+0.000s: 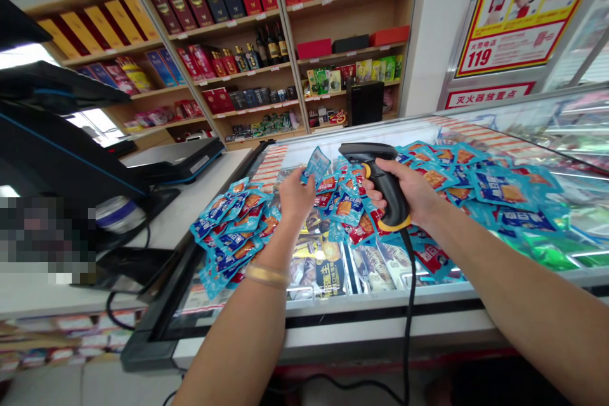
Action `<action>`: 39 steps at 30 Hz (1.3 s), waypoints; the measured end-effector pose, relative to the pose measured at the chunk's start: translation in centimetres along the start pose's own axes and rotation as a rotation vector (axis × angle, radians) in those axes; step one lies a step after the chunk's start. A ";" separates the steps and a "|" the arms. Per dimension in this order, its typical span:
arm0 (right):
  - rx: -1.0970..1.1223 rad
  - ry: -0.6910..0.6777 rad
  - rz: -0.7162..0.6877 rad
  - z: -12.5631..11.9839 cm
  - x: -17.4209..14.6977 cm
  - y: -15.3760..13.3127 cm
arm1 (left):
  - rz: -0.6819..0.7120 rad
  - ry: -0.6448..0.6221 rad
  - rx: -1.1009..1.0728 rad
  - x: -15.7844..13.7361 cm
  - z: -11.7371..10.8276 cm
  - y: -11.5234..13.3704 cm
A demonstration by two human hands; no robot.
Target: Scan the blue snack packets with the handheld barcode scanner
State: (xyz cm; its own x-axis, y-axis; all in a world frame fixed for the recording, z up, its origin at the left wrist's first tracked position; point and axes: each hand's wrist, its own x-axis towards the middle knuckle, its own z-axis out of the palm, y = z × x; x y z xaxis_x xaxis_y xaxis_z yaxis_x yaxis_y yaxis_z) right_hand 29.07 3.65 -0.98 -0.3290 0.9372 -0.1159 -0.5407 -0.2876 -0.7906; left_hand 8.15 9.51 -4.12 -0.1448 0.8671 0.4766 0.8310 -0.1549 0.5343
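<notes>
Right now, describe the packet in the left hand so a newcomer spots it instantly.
Find the glass-topped case strewn with blue packets. Left of the black scanner, the left hand pinches one packet; unlike its heaped neighbours, it alone is held.

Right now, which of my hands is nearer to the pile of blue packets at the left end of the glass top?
Left. The left hand, holding a blue packet, is just right of that pile; the right hand, around the black scanner, is farther right.
</notes>
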 end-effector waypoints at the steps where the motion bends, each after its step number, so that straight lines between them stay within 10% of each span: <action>1: -0.001 0.006 0.000 0.1 0.0 0.0 | 0.002 0.000 0.000 0.0 0.0 0.0; 14: -0.002 0.027 -0.001 -0.1 0.1 0.1 | 0.021 -0.004 -0.052 -0.4 0.0 0.3; 19: 0.010 0.027 -0.028 1.4 0.6 0.7 | 0.065 0.023 0.074 -0.2 -3.6 0.4; 25: 0.023 -0.083 0.041 5.5 2.1 2.8 | 0.036 0.076 0.298 -0.2 -10.6 -4.6; 32: 0.023 -0.143 0.184 8.5 3.2 6.3 | -0.081 -0.248 0.444 -1.7 -11.4 -10.2; 39: 0.001 -0.076 0.085 6.0 2.7 3.4 | 0.078 0.039 0.273 -1.5 -9.8 -7.8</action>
State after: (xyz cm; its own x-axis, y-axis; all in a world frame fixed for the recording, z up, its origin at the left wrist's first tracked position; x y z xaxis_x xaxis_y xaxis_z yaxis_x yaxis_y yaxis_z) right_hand 21.68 4.04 -0.38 -0.4312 0.8919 -0.1363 -0.5091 -0.3652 -0.7794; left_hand -3.42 4.79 -2.13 -0.0906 0.8377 0.5385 0.9535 -0.0831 0.2897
